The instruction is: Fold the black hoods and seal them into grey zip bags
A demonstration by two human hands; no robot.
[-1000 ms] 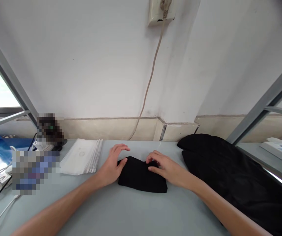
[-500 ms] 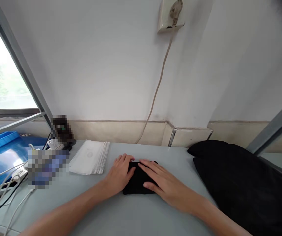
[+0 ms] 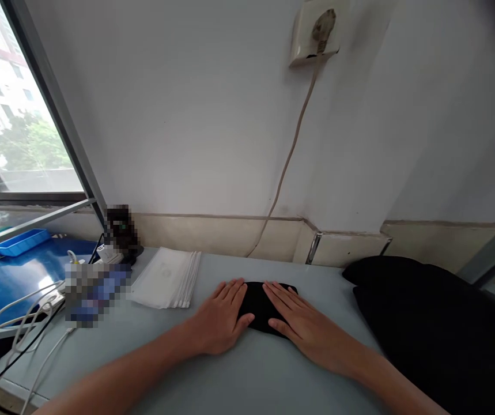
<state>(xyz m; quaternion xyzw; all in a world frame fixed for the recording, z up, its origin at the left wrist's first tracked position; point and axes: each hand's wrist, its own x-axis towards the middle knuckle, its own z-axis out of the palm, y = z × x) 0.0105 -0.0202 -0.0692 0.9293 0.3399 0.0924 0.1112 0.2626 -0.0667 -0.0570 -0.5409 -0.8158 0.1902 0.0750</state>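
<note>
A small black folded cloth (image 3: 261,305) lies flat on the grey table (image 3: 230,380), in the middle of the view. My left hand (image 3: 223,317) rests over its left end, fingers stretched out and pointing away from me, thumb on the near edge. Across the right part lies my right hand (image 3: 301,323), also flat with its fingers extended. Both palms face down and hide the two ends of the cloth. Neither hand grips anything. To the left of my left hand sits a stack of white, translucent plastic bags (image 3: 167,278).
A large black fabric pile (image 3: 437,334) covers the table's right side. At the left are a power strip with white cables (image 3: 52,297), a blurred blue item (image 3: 100,294) and a blue tray (image 3: 20,242). A cord (image 3: 294,138) hangs from the wall socket (image 3: 316,31).
My left hand has flattened, its fingers straightening and its thumb moving to the cloth's near edge. The cloth now lies slightly turned. The whole view has shifted a little to the left.
</note>
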